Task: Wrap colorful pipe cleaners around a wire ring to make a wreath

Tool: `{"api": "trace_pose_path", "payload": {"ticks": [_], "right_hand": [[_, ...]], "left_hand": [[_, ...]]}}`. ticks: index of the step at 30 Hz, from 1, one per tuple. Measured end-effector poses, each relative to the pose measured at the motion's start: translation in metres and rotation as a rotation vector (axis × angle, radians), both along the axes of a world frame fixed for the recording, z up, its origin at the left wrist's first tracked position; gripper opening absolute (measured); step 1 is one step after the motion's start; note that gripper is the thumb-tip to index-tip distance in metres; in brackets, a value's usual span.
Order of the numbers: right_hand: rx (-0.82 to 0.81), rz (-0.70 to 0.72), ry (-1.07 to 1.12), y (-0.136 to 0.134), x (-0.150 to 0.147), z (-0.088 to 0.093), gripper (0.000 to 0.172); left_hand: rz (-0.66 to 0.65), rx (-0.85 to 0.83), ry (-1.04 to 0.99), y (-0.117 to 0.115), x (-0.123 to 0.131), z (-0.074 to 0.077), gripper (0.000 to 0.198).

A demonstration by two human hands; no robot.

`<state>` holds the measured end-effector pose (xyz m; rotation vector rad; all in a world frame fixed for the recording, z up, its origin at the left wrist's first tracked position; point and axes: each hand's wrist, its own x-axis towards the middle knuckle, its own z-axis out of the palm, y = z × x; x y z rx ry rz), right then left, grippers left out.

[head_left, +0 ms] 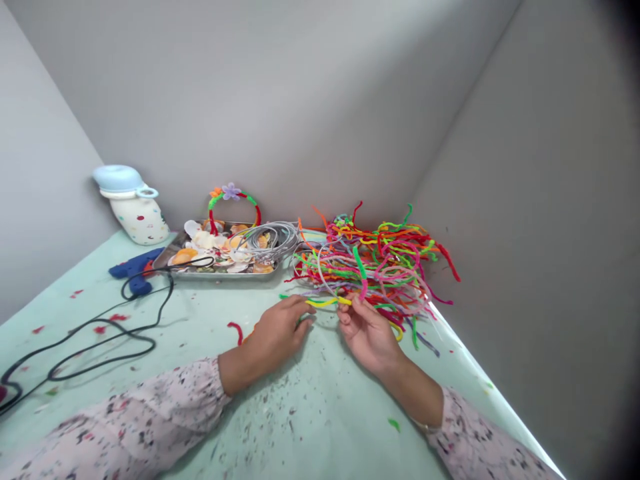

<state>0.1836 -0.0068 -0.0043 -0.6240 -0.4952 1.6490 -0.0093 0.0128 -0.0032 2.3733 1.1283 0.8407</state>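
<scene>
My right hand (367, 332) pinches one end of a yellow pipe cleaner (324, 303), fingertips closed on it. My left hand (280, 331) has its fingers curled at the other end, low on the green table (320, 413); can't tell if it really grips. The stem sits just in front of the mixed pipe cleaner pile (380, 263). The metal tray (220, 275) behind my left hand holds shells (207, 241) and grey wire headbands (267, 239); a blue glue gun (134, 269) lies beside the tray
</scene>
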Motion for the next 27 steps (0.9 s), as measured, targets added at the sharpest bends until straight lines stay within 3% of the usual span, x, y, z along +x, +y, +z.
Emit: {"api": "trace_pose_path", "payload": {"ticks": [6,10,14,18,27], "right_hand": [[-0.097,0.038,0.048,0.001,0.002,0.006,0.015],[-0.093,0.099,0.005,0.000,0.001,0.005,0.017],[-0.065,0.163,-0.049,-0.002,-0.003,-0.001,0.014],[-0.063,0.204,-0.143,-0.003,-0.007,-0.004,0.016],[-0.083,0.214,-0.218,-0.002,-0.010,-0.004,0.018]], "left_hand": [[0.179,-0.096,-0.291,0.008,-0.002,0.006,0.016],[0.045,-0.236,-0.411,0.004,-0.002,0.013,0.017],[-0.137,-0.552,-0.543,-0.001,0.002,0.012,0.024],[-0.151,-0.728,-0.662,0.000,0.006,0.010,0.028],[-0.134,-0.835,-0.635,0.005,0.003,0.004,0.030]]}}
